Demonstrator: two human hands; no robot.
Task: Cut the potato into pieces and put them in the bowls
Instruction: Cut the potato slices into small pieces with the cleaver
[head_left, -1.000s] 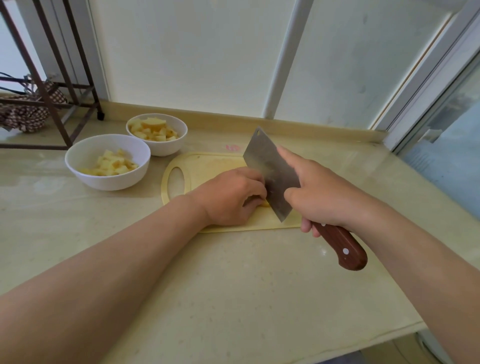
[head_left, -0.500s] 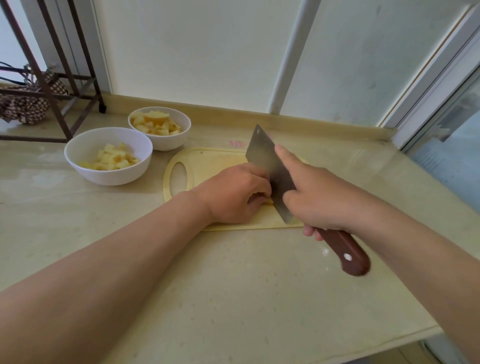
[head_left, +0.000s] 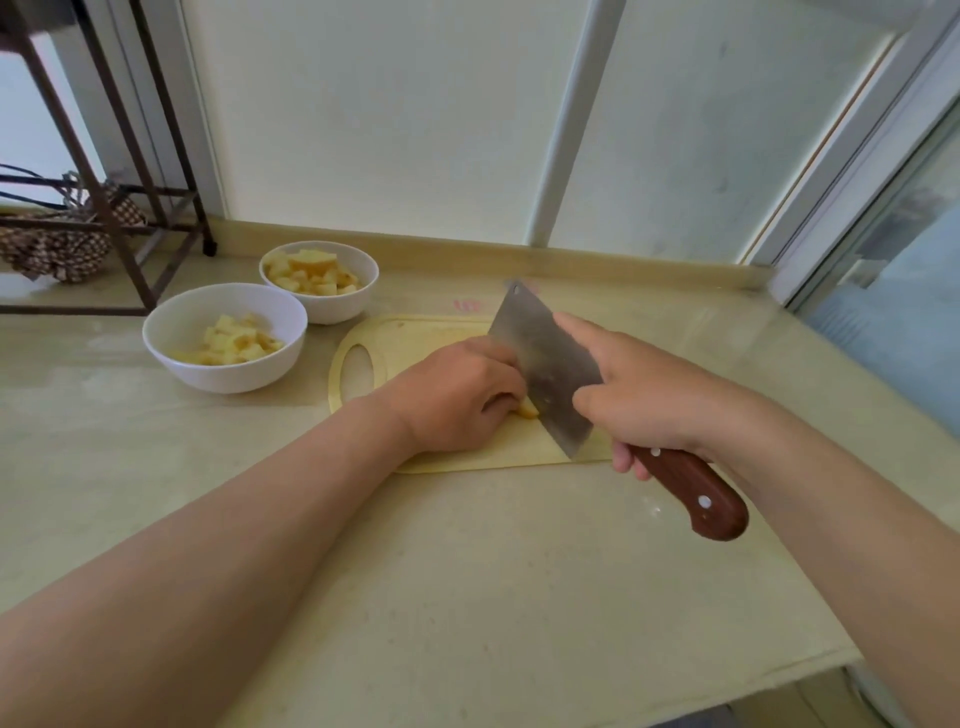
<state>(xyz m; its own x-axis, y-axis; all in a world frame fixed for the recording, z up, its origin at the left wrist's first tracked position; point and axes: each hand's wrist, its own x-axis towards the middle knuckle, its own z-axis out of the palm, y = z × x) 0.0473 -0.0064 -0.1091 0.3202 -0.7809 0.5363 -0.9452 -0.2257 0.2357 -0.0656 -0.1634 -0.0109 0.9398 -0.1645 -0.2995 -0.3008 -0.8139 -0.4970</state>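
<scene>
Pale beige stone counter (head_left: 467, 597) was found to fill the lower view, backed at twelve o'clock by white wall panels (head_left: 389, 130). A dark metal rack (head_left: 130, 223) was noted at ten o'clock, with a patterned cloth (head_left: 57, 249) seen behind its bars.

A yellow cutting board (head_left: 415, 338) was recorded flat on the counter near centre, its handle slot turned to nine o'clock. Two white bowls were placed at ten o'clock from the board. The near bowl (head_left: 171, 358) was just beside the far bowl (head_left: 358, 306); whether the rims touched could not be determined. Each was observed to hold cut potato cubes, a shallow layer in the near one (head_left: 228, 343) and a fuller heap in the far one (head_left: 311, 275).

A cleaver (head_left: 545, 364) was held over the board, blade tip towards twelve o'clock, wooden handle towards five o'clock. The right hand (head_left: 649, 400) was seen clamped round the handle's front end, forefinger laid along the top of the blade. Whether the cutting edge had met the board could not be determined.

The left hand (head_left: 452, 395) was seen palm down on the board at nine o'clock from the blade, fingers curled, knuckles against the blade's flat. Beneath it a potato piece (head_left: 527, 408) was gripped; only a small yellow end was visible, touching the blade.
</scene>
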